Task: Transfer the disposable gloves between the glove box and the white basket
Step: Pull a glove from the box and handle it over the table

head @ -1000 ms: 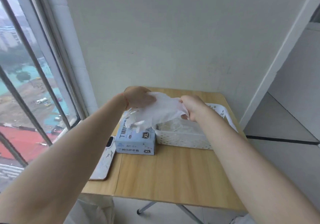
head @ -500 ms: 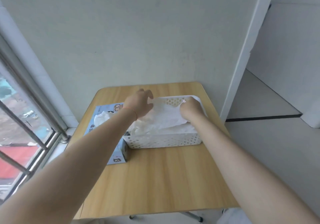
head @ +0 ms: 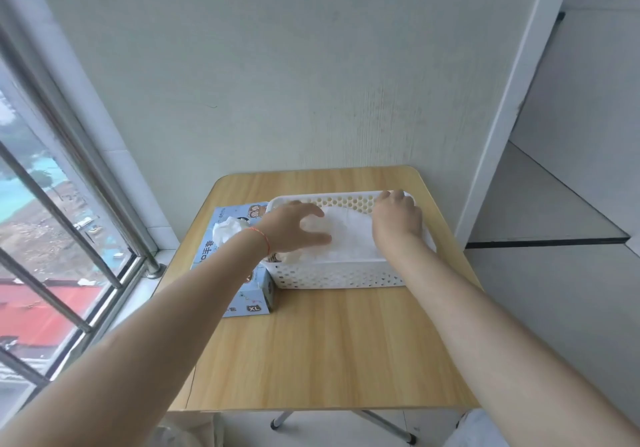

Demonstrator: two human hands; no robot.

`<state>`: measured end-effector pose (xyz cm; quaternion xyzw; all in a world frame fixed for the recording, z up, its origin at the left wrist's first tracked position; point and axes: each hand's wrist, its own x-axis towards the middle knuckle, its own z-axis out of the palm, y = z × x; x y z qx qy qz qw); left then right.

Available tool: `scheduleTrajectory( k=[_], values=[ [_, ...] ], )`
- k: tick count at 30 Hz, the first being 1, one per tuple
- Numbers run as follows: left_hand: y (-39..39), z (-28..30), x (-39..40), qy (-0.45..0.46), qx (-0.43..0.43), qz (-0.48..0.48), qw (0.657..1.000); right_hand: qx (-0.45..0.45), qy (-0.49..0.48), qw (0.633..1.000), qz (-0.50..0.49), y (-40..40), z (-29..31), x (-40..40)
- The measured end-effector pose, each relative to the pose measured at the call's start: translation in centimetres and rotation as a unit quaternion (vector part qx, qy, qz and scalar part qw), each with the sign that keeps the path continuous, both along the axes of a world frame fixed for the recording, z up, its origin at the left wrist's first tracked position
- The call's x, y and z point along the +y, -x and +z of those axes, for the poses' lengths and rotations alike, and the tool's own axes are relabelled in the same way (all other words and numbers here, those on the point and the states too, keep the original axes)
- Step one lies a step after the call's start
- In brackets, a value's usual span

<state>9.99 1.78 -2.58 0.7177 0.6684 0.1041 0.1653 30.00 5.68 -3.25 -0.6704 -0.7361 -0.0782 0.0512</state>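
The white perforated basket (head: 332,277) stands at the back of the wooden table (head: 311,349). White disposable gloves (head: 349,237) lie flat inside it. My left hand (head: 294,226) rests on the left end of the top glove with thumb and fingers spread. My right hand (head: 398,221) is at its right end by the basket's far rim, fingers curled down on the glove. The blue glove box (head: 247,299), marked XL, touches the basket's left side, with a white glove (head: 227,230) poking out of its top slot.
The table stands against a pale wall. A window with steel bars (head: 69,211) runs along the left. To the right the floor (head: 554,290) drops away beside a white door frame (head: 512,100). The table's near half holds nothing.
Both hands carried the stretched glove from above the box rightwards and lowered it into the basket. My view has swung right and down.
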Motion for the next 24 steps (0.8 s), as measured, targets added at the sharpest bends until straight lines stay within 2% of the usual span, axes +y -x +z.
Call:
scheduleTrajectory(
  k=[2, 4, 7, 12, 14, 17, 22, 24],
  values=[
    [0.3, 0.8, -0.4, -0.083, 0.027, 0.050, 0.995, -0.027, -0.047, 0.998, 0.025, 0.7, 0.5, -0.2],
    [1.0, 1.6, -0.8, -0.125, 0.065, 0.115, 0.983, 0.002, -0.059, 0.995, 0.077, 1.9, 0.9, -0.3],
    [1.9, 2.7, -1.4, -0.087, 0.136, 0.160, 0.974, 0.076, -0.032, 0.984, 0.161, 4.7, 1.6, -1.0],
    [2.7, 3.2, -2.3, -0.033, 0.149, 0.169, 0.974, 0.126, -0.014, 0.969, 0.212, 8.7, 1.6, -2.1],
    [2.8, 2.9, -2.5, -0.025, 0.131, 0.165, 0.977, 0.131, -0.006, 0.968, 0.214, 9.3, 1.6, -2.3],
    [3.0, 2.6, -3.0, -0.040, 0.051, 0.177, 0.982, 0.138, 0.013, 0.967, 0.215, 9.7, 1.8, -2.6],
    [6.4, 3.2, -4.1, -0.129, 0.033, 0.251, 0.959, 0.170, 0.026, 0.955, 0.240, 11.1, 2.4, -3.2],
    [8.5, 2.6, -4.7, -0.112, -0.008, 0.260, 0.959, 0.182, 0.029, 0.951, 0.248, 12.4, 2.5, -3.7]
  ],
)
